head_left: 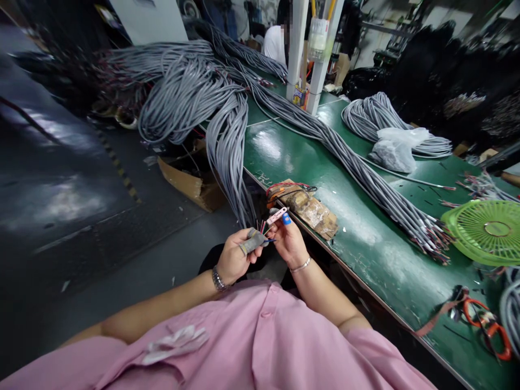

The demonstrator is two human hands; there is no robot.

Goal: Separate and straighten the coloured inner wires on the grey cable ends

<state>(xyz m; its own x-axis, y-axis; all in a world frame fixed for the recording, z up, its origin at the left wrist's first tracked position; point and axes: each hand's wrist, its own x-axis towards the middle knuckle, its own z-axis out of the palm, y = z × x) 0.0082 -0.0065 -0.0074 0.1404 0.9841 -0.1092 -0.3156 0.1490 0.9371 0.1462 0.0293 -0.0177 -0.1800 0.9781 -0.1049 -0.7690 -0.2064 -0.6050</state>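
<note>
My left hand (239, 253), with grey fabric covers on its thumb and finger, is closed round a cable end. Several thin coloured wires (262, 227) fan out of that end toward my right hand. A small flat pinkish-white tool (277, 216) with a hole near its tip is pinched in my right hand (291, 241); its exact kind is unclear. Blue tape (286, 219) wraps a digit of that hand. Both hands almost meet in front of my pink shirt, beside the table edge. Just beyond them lies a worn wooden block (314, 210) with red and black leads.
Long grey cable bundles (325, 132) cross the green table (280, 143). More cables (182, 97) hang over its left end above a cardboard box (195, 184). A green fan (487, 230), orange-handled scissors (487, 327) and a plastic bag (394, 149) lie right. A person (275, 43) is behind a white post (298, 49).
</note>
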